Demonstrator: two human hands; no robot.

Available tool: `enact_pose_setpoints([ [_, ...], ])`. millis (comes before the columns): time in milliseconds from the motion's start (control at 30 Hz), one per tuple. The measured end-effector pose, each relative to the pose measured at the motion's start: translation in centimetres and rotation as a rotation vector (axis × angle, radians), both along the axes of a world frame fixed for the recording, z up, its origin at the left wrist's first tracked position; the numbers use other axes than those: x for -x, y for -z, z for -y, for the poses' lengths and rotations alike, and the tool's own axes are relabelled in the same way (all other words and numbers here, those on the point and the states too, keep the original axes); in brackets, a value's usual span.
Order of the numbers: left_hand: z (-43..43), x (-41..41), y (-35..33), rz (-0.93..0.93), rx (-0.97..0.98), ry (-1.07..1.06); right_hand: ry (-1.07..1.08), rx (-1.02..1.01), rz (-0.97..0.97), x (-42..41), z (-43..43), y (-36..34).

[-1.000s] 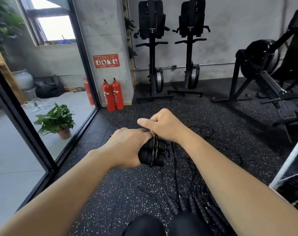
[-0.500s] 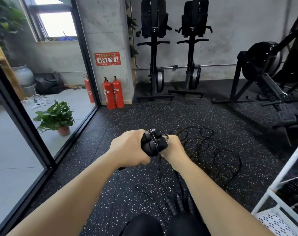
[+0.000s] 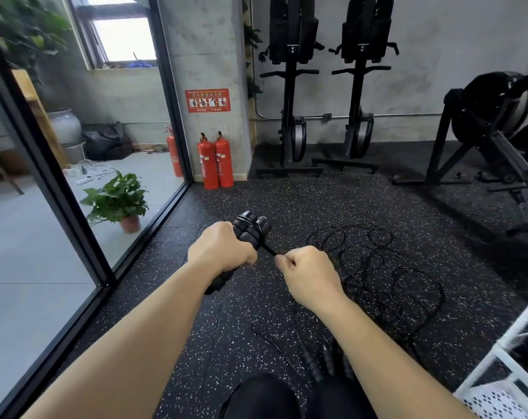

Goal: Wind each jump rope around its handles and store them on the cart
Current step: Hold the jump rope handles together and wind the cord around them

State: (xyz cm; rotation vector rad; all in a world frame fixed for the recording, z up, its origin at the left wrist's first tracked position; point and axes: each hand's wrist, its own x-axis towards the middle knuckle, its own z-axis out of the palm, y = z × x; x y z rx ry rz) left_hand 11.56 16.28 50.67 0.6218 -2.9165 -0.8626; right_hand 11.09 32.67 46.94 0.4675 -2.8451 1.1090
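Note:
My left hand [image 3: 222, 252] grips a pair of black ribbed jump-rope handles [image 3: 251, 228] held together, tilted up and away from me, with a few turns of cord around their top. My right hand [image 3: 309, 275] pinches the thin black cord [image 3: 268, 249] just below the handles and holds it taut. More black rope [image 3: 377, 261] lies in loose coils on the floor to the right. Other ribbed handles [image 3: 315, 362] lie on the floor near my knees. The white cart [image 3: 504, 358] shows at the lower right edge.
Speckled black rubber floor [image 3: 317, 207] all around. A glass wall with a black frame [image 3: 75, 222] runs along the left, a potted plant [image 3: 117, 201] behind it. Red fire extinguishers [image 3: 216, 164] stand by the pillar; rowing machines [image 3: 293, 116] and a black machine [image 3: 498, 131] line the back and right.
My right hand came from over the handles, passed beside them, and now sits below and to the right, pulling the cord taut. My left hand tipped the handles up.

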Motion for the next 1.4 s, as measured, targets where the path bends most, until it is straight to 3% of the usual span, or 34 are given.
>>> enact_pose_setpoints([
  [200,0.3,-0.2,-0.1,0.013,0.154,-0.052,-0.071,-0.115,-0.196,-1.7,0.1,-3.3],
  [333,-1.1,-0.2,-0.2,-0.030,0.395,-0.013,-0.104,-0.229,-0.339,-1.8,0.1,-5.7],
  [500,-3.5,-0.9,-0.9,-0.095,0.692,0.271,-0.237,-0.390,-0.449,0.2,0.2,-8.5],
  [700,-3.8,-1.7,-1.8,-0.130,0.844,0.632,-0.256,-0.391,-0.530,3.6,-1.2,-8.4],
  [933,-3.9,-1.6,-1.3,-0.260,0.841,0.767,-0.246,-0.135,-0.263,4.9,-2.0,-7.1],
  [1133,-3.8,-1.7,-2.0,-0.301,0.738,0.799,-0.328,0.368,0.182,4.9,-2.7,-5.3],
  [1267,-4.2,-2.3,-2.2,-0.273,0.582,0.791,-0.307,0.599,0.484,4.5,-3.0,-3.2],
  [1400,-4.5,-2.3,-2.4,-0.232,0.507,0.712,-0.241,0.744,0.593,4.2,-3.1,-0.9],
])
